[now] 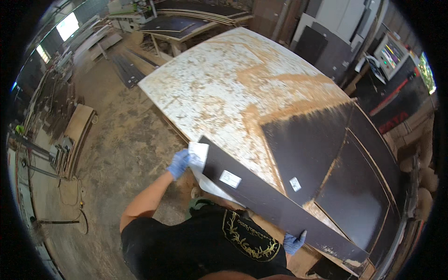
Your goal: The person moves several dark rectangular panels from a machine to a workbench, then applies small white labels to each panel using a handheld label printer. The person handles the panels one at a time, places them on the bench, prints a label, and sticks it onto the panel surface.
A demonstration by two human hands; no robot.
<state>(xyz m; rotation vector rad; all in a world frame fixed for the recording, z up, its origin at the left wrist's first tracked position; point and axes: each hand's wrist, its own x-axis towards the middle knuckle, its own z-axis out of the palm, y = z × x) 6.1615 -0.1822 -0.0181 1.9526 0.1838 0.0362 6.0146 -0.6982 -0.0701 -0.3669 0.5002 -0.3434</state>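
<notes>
A long dark panel lies slantwise in front of me along the near edge of the table, a white printed label stuck near its left end. At that end my left hand, in a blue-grey glove, is closed on a white label sheet. A pale strip trails from the sheet under the panel's near edge. My right hand, gloved too, grips the panel's near edge toward its right end, the thumb on top and the other fingers mostly hidden.
The large white tabletop is strewn with sawdust. Cut dark panels lie on its right part, one with a label. A control screen stands at the far right, more boards at the back, and stacked offcuts on the left.
</notes>
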